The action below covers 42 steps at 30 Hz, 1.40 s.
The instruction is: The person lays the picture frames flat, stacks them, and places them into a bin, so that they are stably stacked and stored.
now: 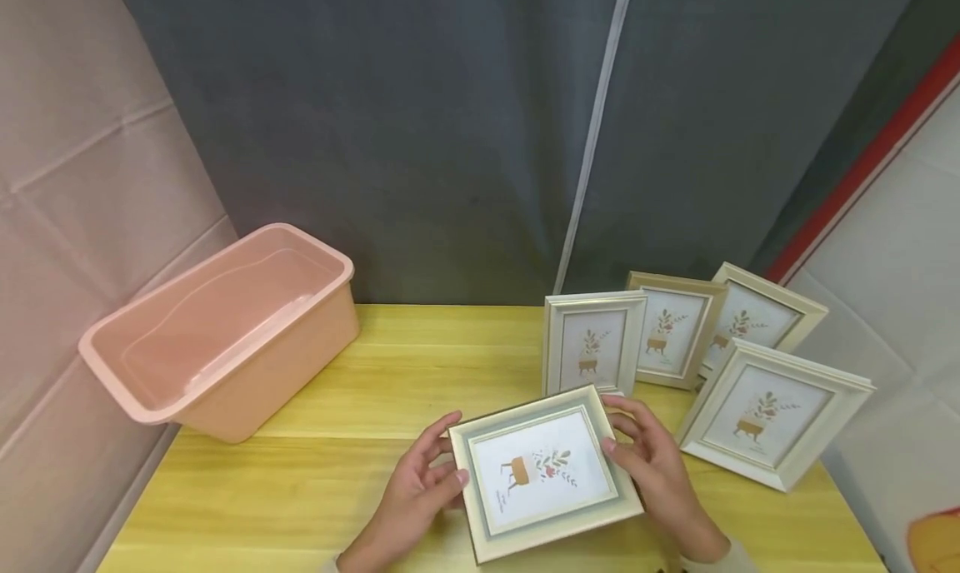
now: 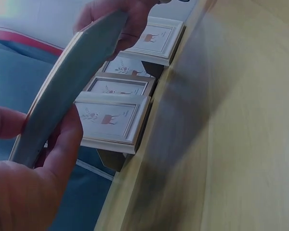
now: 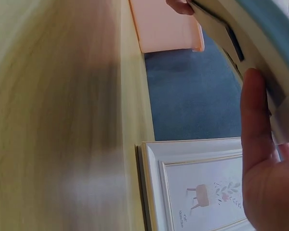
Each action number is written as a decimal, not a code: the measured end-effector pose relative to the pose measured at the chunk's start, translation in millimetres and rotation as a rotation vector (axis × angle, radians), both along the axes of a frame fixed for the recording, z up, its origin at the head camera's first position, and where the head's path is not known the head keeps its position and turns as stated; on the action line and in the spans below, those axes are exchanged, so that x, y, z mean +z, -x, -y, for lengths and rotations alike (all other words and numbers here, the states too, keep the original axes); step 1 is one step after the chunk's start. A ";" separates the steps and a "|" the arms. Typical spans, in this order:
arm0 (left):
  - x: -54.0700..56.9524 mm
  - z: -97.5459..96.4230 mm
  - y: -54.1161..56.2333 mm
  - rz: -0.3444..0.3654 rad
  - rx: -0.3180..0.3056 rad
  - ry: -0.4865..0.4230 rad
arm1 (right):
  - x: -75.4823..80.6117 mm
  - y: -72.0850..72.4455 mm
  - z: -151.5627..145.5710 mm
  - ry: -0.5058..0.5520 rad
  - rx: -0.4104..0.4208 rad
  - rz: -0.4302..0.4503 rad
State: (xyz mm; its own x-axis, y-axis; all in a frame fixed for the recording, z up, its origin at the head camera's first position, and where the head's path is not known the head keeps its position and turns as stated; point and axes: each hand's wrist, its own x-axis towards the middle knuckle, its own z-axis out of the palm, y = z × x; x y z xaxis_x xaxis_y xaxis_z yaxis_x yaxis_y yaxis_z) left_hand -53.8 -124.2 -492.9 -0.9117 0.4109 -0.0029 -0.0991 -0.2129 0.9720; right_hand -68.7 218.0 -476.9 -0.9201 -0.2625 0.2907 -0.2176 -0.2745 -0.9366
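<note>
Both hands hold a cream picture frame (image 1: 547,473) with a grey-blue inner border, lying sideways above the near part of the table. Its picture shows a plant in a brown pot on legs. At the frame's left edge, the left hand (image 1: 416,490) grips it with the thumb on the front and fingers behind. The right hand (image 1: 660,473) grips the right edge in the same way. In the right wrist view, a finger (image 3: 255,115) lies against the back of the held frame (image 3: 279,82). Closest to the right hand stands a white picture frame (image 1: 776,415).
More picture frames stand at the back right: a white one (image 1: 553,340), a tan one (image 1: 693,340) and a cream one (image 1: 806,311). A pink plastic bin (image 1: 292,352) sits at the left of the wooden table (image 1: 442,365). Behind hangs a dark grey curtain (image 1: 412,140).
</note>
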 end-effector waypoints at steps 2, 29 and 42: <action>-0.2 2.0 0.5 0.010 -0.011 0.020 | 0.3 1.0 0.3 -0.017 -0.004 0.007; -24.0 18.5 23.8 0.185 0.110 0.271 | -18.3 26.4 15.6 -0.550 -0.082 0.293; -23.0 25.6 25.5 0.068 0.083 0.502 | -33.8 26.5 6.9 -0.707 0.015 0.252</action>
State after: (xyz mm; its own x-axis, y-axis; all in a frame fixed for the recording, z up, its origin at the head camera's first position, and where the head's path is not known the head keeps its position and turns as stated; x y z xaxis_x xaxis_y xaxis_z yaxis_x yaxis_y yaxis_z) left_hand -79.3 -149.9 -515.9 -0.9323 0.2696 -0.2413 -0.1677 0.2688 0.9485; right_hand -95.2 211.0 -510.6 -0.9312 -0.3219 -0.1709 0.0255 0.4102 -0.9116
